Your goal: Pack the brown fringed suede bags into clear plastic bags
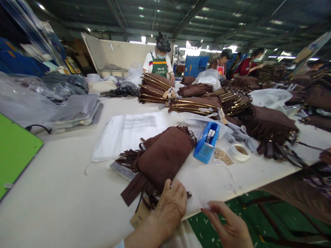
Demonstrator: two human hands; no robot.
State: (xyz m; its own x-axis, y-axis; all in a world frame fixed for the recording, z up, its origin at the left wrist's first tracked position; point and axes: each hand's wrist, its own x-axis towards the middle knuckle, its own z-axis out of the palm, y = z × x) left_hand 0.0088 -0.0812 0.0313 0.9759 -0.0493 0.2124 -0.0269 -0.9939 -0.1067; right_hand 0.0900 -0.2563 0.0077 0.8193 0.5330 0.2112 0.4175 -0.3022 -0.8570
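A brown suede bag (165, 155) with fringe lies on the white table (64, 199) in front of me. My left hand (169, 206) rests on the bag's near end, fingers curled over its strap, beside a kraft hang tag (139, 215). My right hand (229, 225) hovers past the table's edge to the right. Its thumb and forefinger pinch a thin clear piece (207, 202), tape or film, which I cannot make out well.
A blue tape dispenser (207, 142), a tape roll (240, 152) and a loose tag (223, 157) lie right of the bag. A printed clear plastic bag (129, 132) lies behind it. Stacks of brown bags (196, 103) fill the far side, where co-workers (159, 63) stand. A green board (12, 151) sits left.
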